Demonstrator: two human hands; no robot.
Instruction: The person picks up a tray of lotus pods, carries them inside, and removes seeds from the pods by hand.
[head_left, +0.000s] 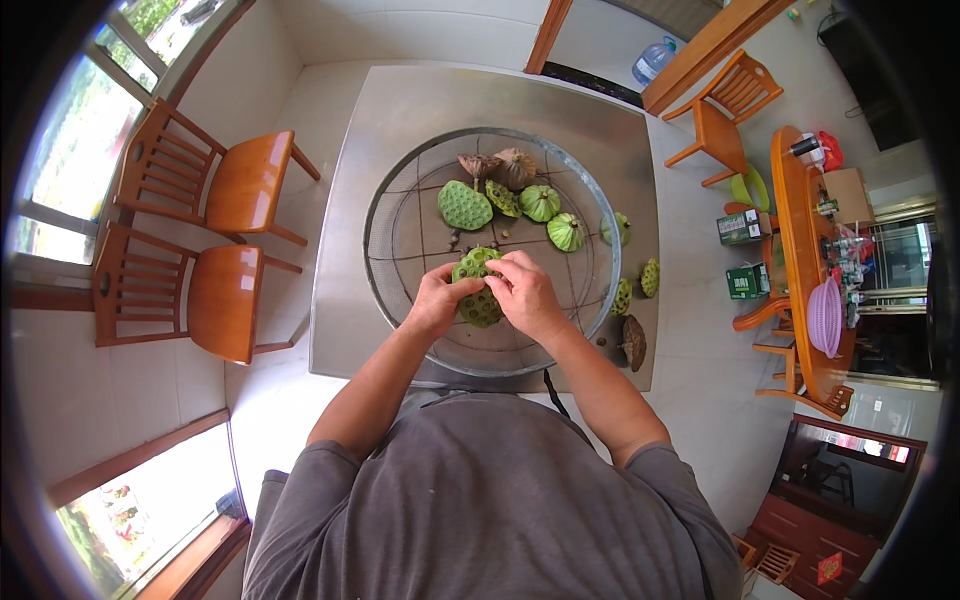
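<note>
My left hand grips the left edge of a green lotus seed pod above a round mesh sieve. At the pod's right side my right hand has its thumb and fingertips on the pod's face; whether a seed is between them I cannot tell. Farther back in the sieve lie a broad green lotus pod, a smaller opened one, ribbed green pods and dried brown pods. Several dark seeds rest near my fingers.
The sieve stands on a metal-topped table. Near its right edge are more green pods and a dried brown pod. Wooden chairs stand at the left, another chair back right, and a cluttered wooden table at the right.
</note>
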